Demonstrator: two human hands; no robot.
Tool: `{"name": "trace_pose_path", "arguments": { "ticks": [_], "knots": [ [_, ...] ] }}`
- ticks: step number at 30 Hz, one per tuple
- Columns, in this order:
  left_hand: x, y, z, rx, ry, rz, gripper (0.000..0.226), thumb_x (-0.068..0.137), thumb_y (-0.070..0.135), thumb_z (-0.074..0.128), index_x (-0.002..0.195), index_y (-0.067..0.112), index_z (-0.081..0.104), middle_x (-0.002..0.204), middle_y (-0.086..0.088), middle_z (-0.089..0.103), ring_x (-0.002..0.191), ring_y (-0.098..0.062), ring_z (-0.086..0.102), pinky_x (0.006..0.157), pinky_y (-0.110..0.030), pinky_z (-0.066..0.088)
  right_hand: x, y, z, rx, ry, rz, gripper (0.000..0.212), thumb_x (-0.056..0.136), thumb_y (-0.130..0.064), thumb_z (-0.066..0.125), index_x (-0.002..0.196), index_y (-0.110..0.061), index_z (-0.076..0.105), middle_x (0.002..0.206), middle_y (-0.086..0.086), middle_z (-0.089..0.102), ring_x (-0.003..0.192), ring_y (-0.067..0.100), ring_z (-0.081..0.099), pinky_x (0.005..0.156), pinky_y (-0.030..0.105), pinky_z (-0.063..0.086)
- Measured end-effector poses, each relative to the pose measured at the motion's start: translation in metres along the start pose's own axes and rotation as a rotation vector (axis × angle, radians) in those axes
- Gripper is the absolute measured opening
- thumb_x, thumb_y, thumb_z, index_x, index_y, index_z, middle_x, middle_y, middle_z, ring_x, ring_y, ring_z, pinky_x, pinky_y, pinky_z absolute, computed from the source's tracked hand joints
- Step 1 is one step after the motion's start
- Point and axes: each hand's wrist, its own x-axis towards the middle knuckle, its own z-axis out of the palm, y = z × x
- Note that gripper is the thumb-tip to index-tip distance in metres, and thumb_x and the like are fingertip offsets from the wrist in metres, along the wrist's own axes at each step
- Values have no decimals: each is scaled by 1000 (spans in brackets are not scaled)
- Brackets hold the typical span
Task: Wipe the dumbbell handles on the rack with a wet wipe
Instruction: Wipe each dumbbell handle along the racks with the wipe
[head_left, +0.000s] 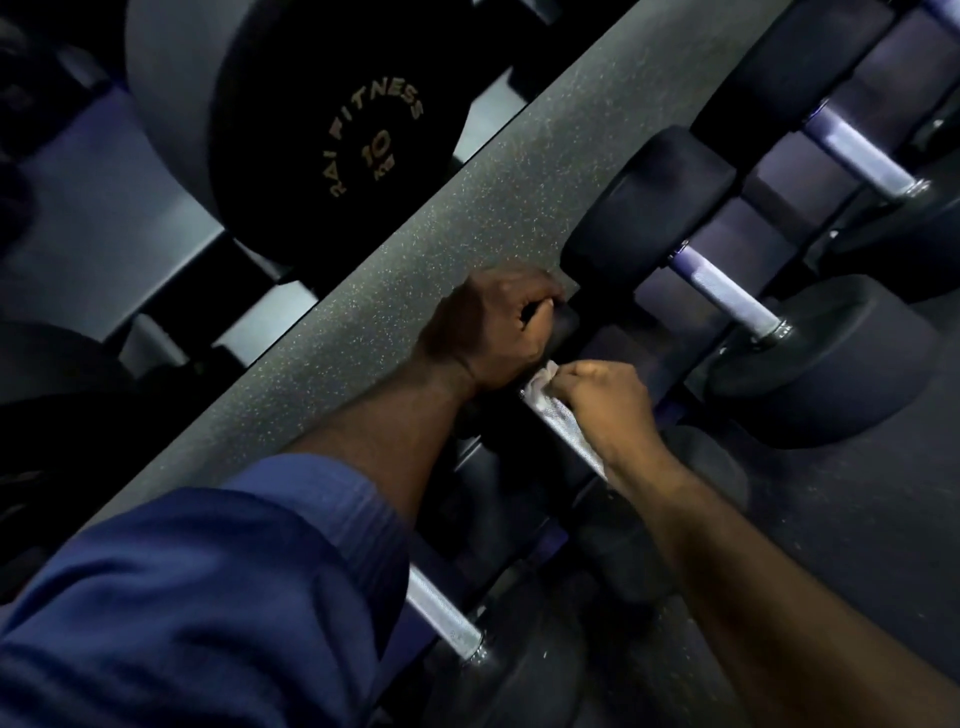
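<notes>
- Nearest the camera, a rolled blue sleeve is hanging over a bare knurled steel bar. A careless forearm could be knocking that dumbbell.
- Just beyond, the right hand is pinching a crumpled white wet wipe against the middle dumbbell's silver knurled handle. So small a wad is likely missing the underside or slipping off.
- The left hand is curling its fingers round that dumbbell's black rubber head. If this grip is slackening, the weight may be rolling and trapping fingers.
- Farther along the speckled grey rack rail, a pale steel handle is lying untouched.
</notes>
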Motion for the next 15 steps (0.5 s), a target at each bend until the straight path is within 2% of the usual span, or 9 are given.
{"name": "trace_pose_path", "arguments": {
  "ticks": [2,4,6,8,9,12,15],
  "knots": [
    [1,1,0,5,-1,-27,24,90,16,58,102,15,78,106,2,77,98,-21,71,86,-38,56,3,1,-2,-39,-32,-51,13,81,-30,74,75,-19,78,66,-3,70,66,2,66,60,25,49],
    [0,2,0,25,-5,-44,25,91,19,57,104,18,78,109,4,77,100,-20,71,87,-38,56,5,0,-2,-82,-20,-105,19,80,-26,74,74,-8,74,71,11,69,65,5,65,60,32,50],
    [0,3,0,42,-22,-28,25,91,19,56,104,18,77,109,5,77,99,-20,71,87,-39,56,8,-2,-3,-103,-31,-118,23,80,-22,72,72,-1,69,72,18,64,59,2,52,54,34,44],
    [-1,4,-1,42,-42,-29,24,92,18,56,104,19,77,109,6,76,99,-20,72,86,-39,56,10,-2,-1,-56,-48,-47,25,84,-20,69,67,-2,65,57,11,53,55,3,43,52,32,37],
    [-1,5,-2,42,-44,-44,25,92,19,56,104,20,77,110,7,76,99,-20,72,85,-39,56,11,-1,1,-26,-57,7,26,84,-22,67,66,-3,66,56,5,52,54,5,45,53,31,39],
    [-1,7,-4,45,-38,-84,27,93,23,55,106,23,77,112,8,76,100,-20,72,86,-39,57,18,1,8,49,-139,117,29,77,-35,59,67,-10,70,64,7,67,66,20,64,64,41,54],
    [0,8,-3,35,-41,-48,27,91,19,57,107,18,79,114,4,77,102,-24,73,91,-41,57,18,0,4,-37,-71,48,30,88,-31,66,68,-9,69,66,8,65,67,17,59,59,31,42]
  ]
}}
